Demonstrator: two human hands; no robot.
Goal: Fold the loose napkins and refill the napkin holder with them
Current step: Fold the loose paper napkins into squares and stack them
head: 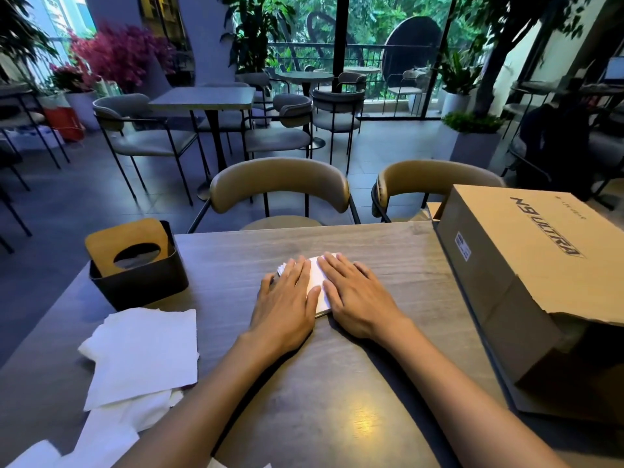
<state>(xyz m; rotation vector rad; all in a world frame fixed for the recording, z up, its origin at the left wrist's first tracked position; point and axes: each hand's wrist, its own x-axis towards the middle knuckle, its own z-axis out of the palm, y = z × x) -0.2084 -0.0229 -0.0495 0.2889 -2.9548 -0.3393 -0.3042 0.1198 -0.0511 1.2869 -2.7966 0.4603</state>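
I see L hand [285,298] & R hand [354,298] flat, unclenched, pressing 1 folded stack [316,282]. Holder [141,278] left of it; box [526,285] right; loose napkins [141,352] left-near.

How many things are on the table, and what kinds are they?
Piles of white paper napkins: 2, a folded stack under both hands, a loose pile at left
Black napkin holder with tan wooden lid: 1
Brown cardboard box: 1
Total: 4
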